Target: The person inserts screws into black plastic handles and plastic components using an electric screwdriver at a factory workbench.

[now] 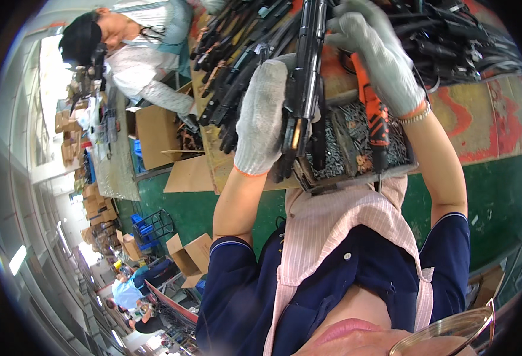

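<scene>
My left hand (261, 113), in a white knit glove, is closed around a long black plastic part (306, 71) with a glossy barrel and a small copper-coloured strip near its lower end. The part stands nearly lengthwise before me. My right hand (382, 65), gloved too, has its fingers curled beside the part's upper end. Along its palm runs an orange and black power screwdriver (372, 110), bit end toward me. Its top is hidden under the fingers, which seem to hold it. Below both hands is a divided tray (412, 161) of small silver screws and some copper-coloured pieces.
Similar black parts (228, 89) lie piled to the left, and more with grey and black cables (444, 44) at the far right. The worktable (480, 118) has worn red paint. Across at left, a co-worker's sleeved arm (163, 95) reaches toward an open cardboard box (157, 139).
</scene>
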A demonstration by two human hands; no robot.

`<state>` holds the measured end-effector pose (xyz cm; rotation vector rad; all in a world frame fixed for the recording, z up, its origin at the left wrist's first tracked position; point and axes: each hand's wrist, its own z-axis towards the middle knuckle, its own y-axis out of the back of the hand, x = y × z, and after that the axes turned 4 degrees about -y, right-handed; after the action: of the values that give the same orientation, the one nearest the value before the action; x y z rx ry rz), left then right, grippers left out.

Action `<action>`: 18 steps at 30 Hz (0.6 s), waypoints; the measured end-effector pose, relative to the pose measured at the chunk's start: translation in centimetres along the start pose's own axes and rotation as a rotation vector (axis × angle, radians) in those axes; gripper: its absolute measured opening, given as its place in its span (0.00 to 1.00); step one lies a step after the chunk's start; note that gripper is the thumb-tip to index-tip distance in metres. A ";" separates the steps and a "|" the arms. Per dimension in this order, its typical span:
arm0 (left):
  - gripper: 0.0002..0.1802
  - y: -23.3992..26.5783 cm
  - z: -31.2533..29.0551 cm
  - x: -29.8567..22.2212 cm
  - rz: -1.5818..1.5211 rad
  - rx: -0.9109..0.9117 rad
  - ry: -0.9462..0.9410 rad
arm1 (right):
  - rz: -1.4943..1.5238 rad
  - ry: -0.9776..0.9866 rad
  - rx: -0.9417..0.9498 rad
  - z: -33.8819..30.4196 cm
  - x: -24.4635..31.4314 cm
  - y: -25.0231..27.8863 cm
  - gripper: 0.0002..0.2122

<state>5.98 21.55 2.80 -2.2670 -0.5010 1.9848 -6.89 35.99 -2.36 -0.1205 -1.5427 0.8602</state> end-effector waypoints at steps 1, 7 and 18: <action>0.30 -0.7 -0.1 0.8 0.085 -0.044 -0.060 | 0.346 -0.248 0.051 0.4 -0.4 0.2 0.20; 0.25 -2.6 1.1 3.8 0.435 -0.221 -0.545 | 0.879 -0.341 0.006 0.2 -0.3 -2.6 0.05; 0.12 -1.9 2.3 5.2 0.669 -0.078 -1.029 | 0.676 -0.327 -0.114 0.5 0.1 -3.0 0.06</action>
<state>3.87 24.55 -2.00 -1.3271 0.2076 3.4447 -6.11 33.69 -0.54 -0.6385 -1.8902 1.3685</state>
